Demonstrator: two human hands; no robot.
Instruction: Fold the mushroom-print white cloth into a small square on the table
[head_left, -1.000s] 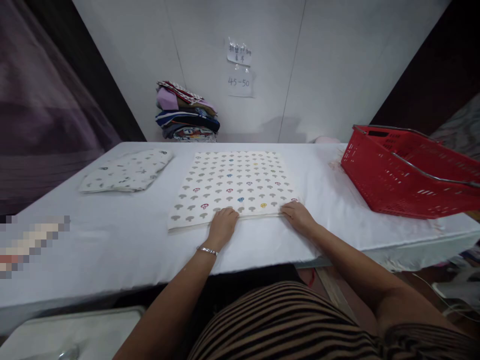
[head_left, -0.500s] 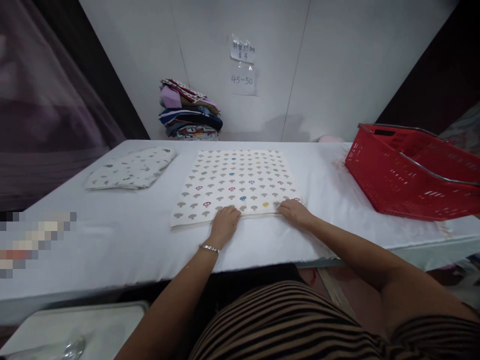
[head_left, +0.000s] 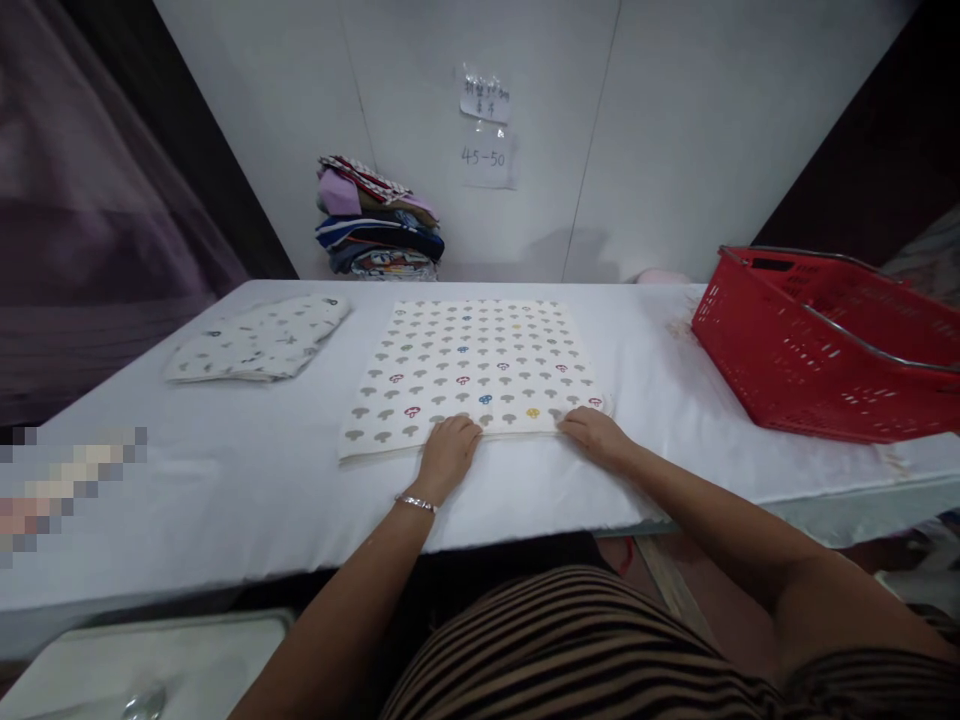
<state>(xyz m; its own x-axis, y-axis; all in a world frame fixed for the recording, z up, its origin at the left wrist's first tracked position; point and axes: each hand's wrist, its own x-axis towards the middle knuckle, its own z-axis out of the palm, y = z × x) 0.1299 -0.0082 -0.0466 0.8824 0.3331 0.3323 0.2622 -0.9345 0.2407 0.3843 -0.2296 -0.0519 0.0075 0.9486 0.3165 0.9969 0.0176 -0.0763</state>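
A folded white cloth printed with grey mushrooms and a few coloured ones lies flat on the table. My left hand is at the middle of its near edge, fingers together and closed on the fabric. At the near right corner, my right hand also has its fingers closed over the edge. The thumbs are mostly hidden. Several layers show along the near edge of the cloth.
Another folded cloth lies at the left of the white-covered table. A red basket with metal handles stands at the right. Against the back wall is a stack of folded fabrics. Paper signs hang above.
Both hands stay at the near edge of the mushroom-print cloth, with almost no movement. The view has shifted very slightly.
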